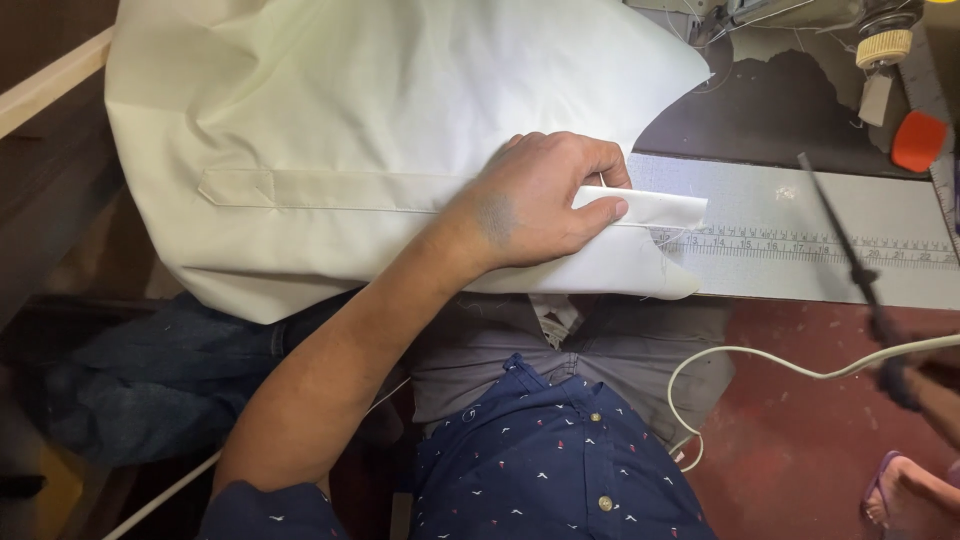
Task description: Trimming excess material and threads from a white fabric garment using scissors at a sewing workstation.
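A: Where's the cloth?
B: The pale cream fabric (pixel 380 120) is spread over the left and middle of the worktop (pixel 800 215), its lower edge hanging over the near side toward the lap. A stitched band (pixel 330 188) runs across it from left to right, and a folded white strip (pixel 650 207) sticks out at its right end

A: And the hands?
B: The left hand (pixel 545 200) lies palm down on the fabric, fingers curled, with thumb and forefinger pinching that white strip right at the cloth's edge. The right hand (pixel 915 385) is a blur at the far right, off the worktop; it seems closed on a thin dark tool (pixel 845 255), though how it grips I cannot tell

A: What's around them?
B: A measuring scale (pixel 810 245) is printed along the grey worktop just right of the strip. Behind it is the sewing machine (pixel 790 15), with a ribbed cream knob (pixel 883 47) and an orange piece (pixel 918 140) near it. A white cable (pixel 760 355) loops below the worktop edge, above a dark blue patterned shirt (pixel 560 460). A foot in a pink sandal (pixel 905 495) shows on the red floor at the bottom right
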